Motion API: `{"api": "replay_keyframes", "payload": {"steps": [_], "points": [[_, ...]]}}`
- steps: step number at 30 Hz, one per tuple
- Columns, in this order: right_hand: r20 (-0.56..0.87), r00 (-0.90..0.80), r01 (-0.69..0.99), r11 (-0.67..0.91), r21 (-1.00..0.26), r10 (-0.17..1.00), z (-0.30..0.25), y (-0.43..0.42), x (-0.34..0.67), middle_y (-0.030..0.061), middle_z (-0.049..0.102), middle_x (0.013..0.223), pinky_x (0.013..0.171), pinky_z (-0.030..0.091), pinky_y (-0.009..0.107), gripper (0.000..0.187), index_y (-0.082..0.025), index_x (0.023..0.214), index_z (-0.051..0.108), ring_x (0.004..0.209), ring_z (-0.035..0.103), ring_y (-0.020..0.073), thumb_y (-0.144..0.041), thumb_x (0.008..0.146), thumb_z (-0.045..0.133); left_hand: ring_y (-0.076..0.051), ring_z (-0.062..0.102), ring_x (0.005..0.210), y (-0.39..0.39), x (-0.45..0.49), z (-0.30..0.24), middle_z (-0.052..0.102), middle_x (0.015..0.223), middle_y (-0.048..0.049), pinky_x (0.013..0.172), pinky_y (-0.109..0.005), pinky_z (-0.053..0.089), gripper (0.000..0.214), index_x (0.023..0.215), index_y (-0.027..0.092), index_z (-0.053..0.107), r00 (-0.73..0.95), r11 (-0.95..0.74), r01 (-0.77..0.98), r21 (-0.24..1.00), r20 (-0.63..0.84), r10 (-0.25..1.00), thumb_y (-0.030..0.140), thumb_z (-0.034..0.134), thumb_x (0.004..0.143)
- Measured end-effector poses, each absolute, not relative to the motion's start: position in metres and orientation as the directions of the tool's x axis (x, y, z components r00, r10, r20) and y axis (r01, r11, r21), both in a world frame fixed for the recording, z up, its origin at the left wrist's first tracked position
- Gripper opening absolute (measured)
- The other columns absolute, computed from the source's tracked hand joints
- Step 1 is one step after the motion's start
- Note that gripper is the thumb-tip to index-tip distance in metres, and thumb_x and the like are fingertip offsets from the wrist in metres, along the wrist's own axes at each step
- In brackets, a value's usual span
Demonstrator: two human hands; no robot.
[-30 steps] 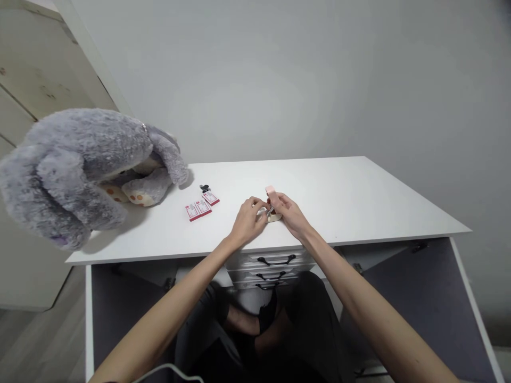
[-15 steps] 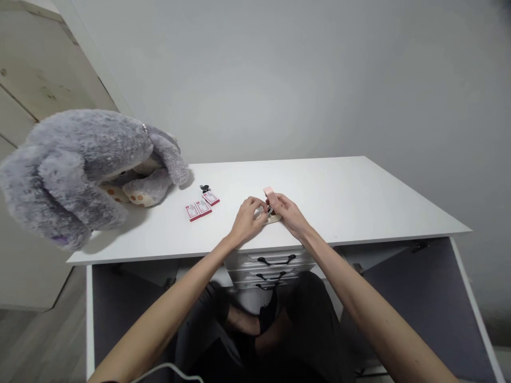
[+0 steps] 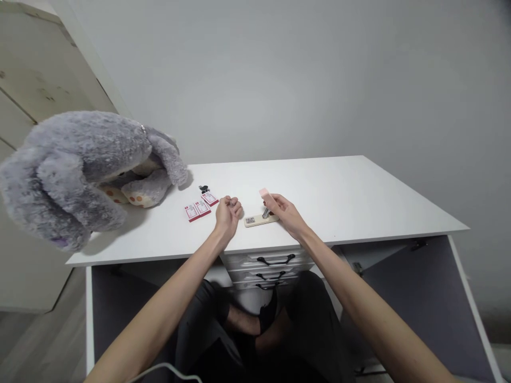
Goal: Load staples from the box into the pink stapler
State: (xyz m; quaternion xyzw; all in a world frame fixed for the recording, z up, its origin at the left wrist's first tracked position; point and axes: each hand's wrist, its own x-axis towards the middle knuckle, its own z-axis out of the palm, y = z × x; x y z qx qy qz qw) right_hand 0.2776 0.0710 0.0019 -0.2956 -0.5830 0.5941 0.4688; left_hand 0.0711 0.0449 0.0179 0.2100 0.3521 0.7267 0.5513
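Observation:
A small cream device point(image 3: 257, 220) with a dark label lies flat on the white desk point(image 3: 351, 197) near its front edge. My right hand point(image 3: 284, 211) is closed on a pink-handled tool point(image 3: 265, 198), whose metal tip touches the device's right end. My left hand point(image 3: 227, 214) rests on the desk just left of the device, fingers curled in a loose fist, and what it holds, if anything, is hidden. Three small red-and-white packets point(image 3: 200, 205) lie left of that hand, with a small black object point(image 3: 204, 188) behind them.
A big grey plush toy point(image 3: 75, 173) fills the desk's left end. Beneath the front edge sits a white drawer unit with black handles point(image 3: 275, 260). My legs in dark trousers point(image 3: 259, 330) are under the desk. A wooden cupboard point(image 3: 35, 80) stands at the far left.
My left hand has let go of the cream device and pulled away to the left, closing into a fist. The device now lies uncovered. My right hand stays on the pink tool.

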Motion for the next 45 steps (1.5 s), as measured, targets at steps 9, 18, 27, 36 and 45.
{"api": "replay_keyframes", "payload": {"steps": [9,18,27,36,45], "points": [[0.204,-0.372,-0.134,0.165,-0.977,0.906,0.000,0.069,0.274,0.0053,0.075,0.108,0.086,0.054,0.037,0.055,-0.025,0.120,0.073,0.096,0.068,0.0234,-0.066,0.084,0.084,-0.008,0.018,0.040,0.040,0.064,0.019,0.026,0.058,0.0103,0.038,-0.022,0.013,0.023,0.078,0.024,0.042,-0.166,-0.069,-0.746,0.663,-0.084,0.983,0.031,0.060,0.091],[0.276,-0.333,-0.031,0.283,-0.959,0.902,-0.005,0.068,0.265,0.0092,0.076,0.131,0.106,0.052,0.047,0.049,-0.025,0.128,0.075,0.118,0.068,0.0303,-0.057,0.091,0.079,-0.007,0.016,0.040,0.040,0.066,0.018,0.023,0.057,0.0109,0.038,-0.021,0.013,0.031,0.076,0.023,0.040,-0.169,-0.077,-0.747,0.660,-0.076,0.983,0.037,0.058,0.097],[0.405,-0.311,0.150,0.465,-0.872,0.860,-0.011,0.064,0.257,0.0093,0.076,0.135,0.113,0.048,0.049,0.045,-0.029,0.133,0.076,0.126,0.067,0.0338,-0.057,0.099,0.070,-0.006,0.018,0.040,0.037,0.069,0.020,0.025,0.057,0.0107,0.037,-0.020,0.013,0.029,0.076,0.022,0.043,-0.183,-0.099,-0.739,0.666,-0.058,0.981,0.032,0.059,0.098],[0.420,-0.390,0.469,0.569,-0.675,0.819,-0.016,0.070,0.240,0.0117,0.055,0.161,0.115,0.052,0.049,0.058,-0.031,0.171,0.038,0.146,0.054,0.0303,-0.037,0.114,0.037,-0.005,0.019,0.040,0.032,0.075,0.025,0.025,0.058,0.0112,0.037,-0.018,0.012,0.025,0.078,0.021,0.047,-0.173,-0.069,-0.684,0.726,-0.070,0.982,0.032,0.064,0.094],[0.338,-0.397,0.558,0.517,-0.649,0.853,-0.009,0.087,0.198,0.0129,0.048,0.165,0.113,0.054,0.053,0.057,-0.033,0.172,0.037,0.147,0.052,0.0325,-0.035,0.115,0.031,-0.005,0.016,0.040,0.029,0.075,0.022,0.023,0.058,0.0110,0.038,-0.018,0.011,0.027,0.075,0.022,0.044,-0.164,-0.069,-0.657,0.751,-0.053,0.985,0.033,0.061,0.093]]}}
